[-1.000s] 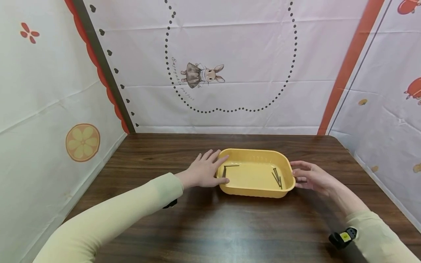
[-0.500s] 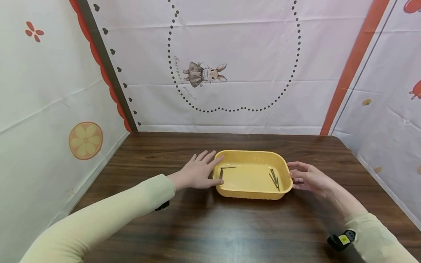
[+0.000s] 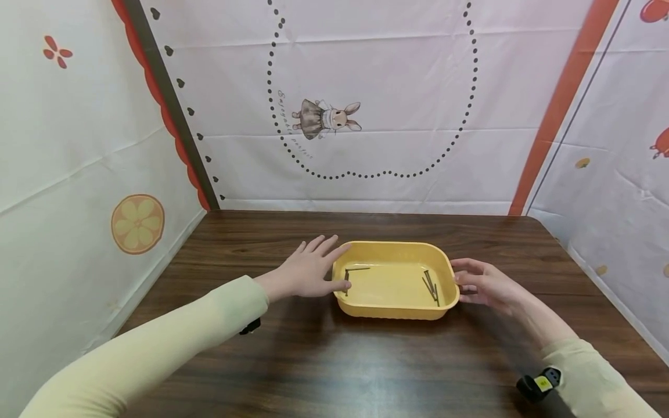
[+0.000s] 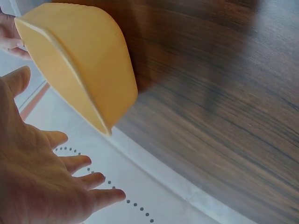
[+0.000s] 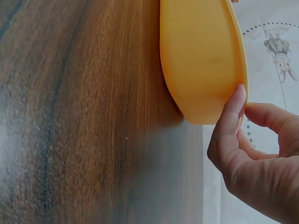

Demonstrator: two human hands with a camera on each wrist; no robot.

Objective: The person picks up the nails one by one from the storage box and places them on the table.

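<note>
A yellow plastic tray (image 3: 389, 284) with rounded corners sits on the dark wood table. Inside it lie several thin dark nails: one group (image 3: 431, 287) near the right end, another (image 3: 347, 278) by the left end, partly behind a thumb. My right hand (image 3: 488, 287) pinches the tray's right rim between thumb and fingers, seen closely in the right wrist view. At the other end, my left hand (image 3: 308, 273) is spread out beside and over the left rim. Its fingers (image 4: 107, 196) are straight, and the left wrist view shows the palm apart from the tray wall (image 4: 100, 60).
The brown wood-grain table (image 3: 251, 371) extends around the tray. Printed white cloth (image 3: 407, 104) hangs behind it, with similar cloth on the left (image 3: 78, 145) and right sides. A black band device (image 3: 538, 383) is on the right wrist.
The tray has slid a little to the left with the nails in it. Both hands have moved left along with it, the right keeping its pinch on the rim.
</note>
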